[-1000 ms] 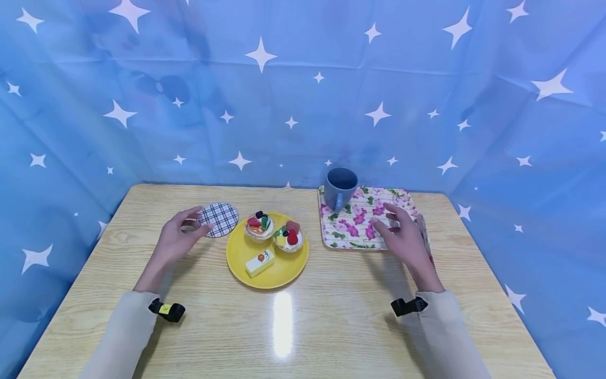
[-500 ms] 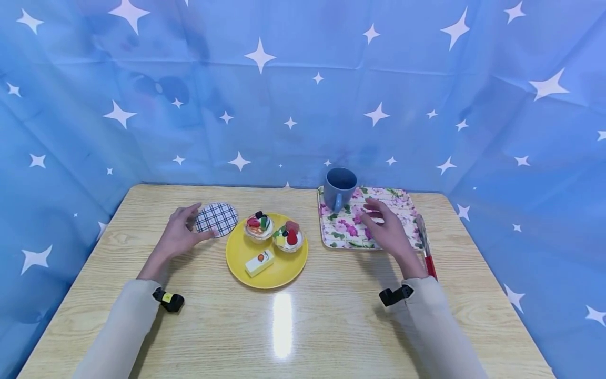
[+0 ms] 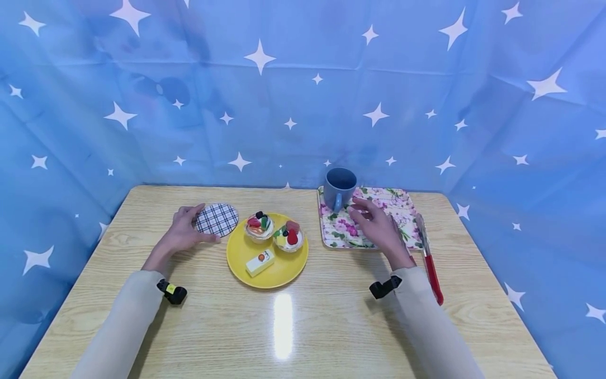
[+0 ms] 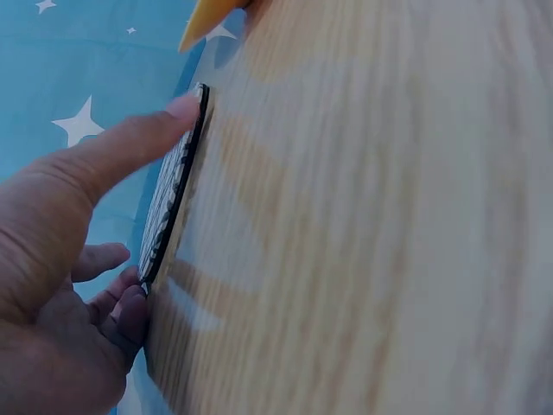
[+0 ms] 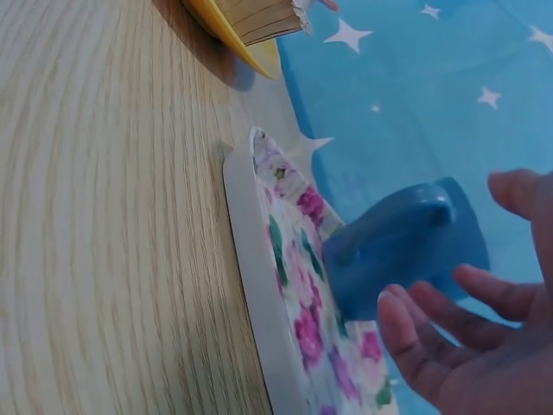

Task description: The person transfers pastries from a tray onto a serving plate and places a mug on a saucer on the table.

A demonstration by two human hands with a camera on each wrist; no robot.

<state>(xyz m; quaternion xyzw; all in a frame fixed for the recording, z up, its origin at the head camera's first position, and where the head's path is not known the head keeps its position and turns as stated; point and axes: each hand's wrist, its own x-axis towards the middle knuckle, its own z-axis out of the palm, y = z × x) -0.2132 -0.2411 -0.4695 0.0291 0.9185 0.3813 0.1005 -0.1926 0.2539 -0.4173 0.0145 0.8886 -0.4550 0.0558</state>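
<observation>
My left hand (image 3: 183, 230) brackets a round plaid coaster (image 3: 218, 220) lying on the table, thumb at its near rim and fingers at its far left rim. In the left wrist view the thumb (image 4: 138, 143) touches one end of the coaster's edge, while the fingertips meet the other. My right hand (image 3: 379, 227) hovers over a floral tray (image 3: 341, 243) with fingers and thumb parted. Just ahead of it stands a blue mug (image 3: 340, 184), upright on the tray, handle toward me. The right wrist view shows fingertips (image 5: 397, 324) close to the mug, with nothing held.
Between the hands sits a yellow plate (image 3: 284, 279) with two fruit-topped tarts (image 3: 259, 226) and a small cake slice (image 3: 260, 262). A red-handled metal utensil (image 3: 432, 273) lies right of the tray; another is partly hidden beneath my right wrist. A starry blue curtain (image 3: 284, 95) borders the table's back.
My right hand has moved left across the tray toward the mug, uncovering the red-handled utensil. The left hand has shifted slightly right, its thumb sliding down to the coaster's near rim.
</observation>
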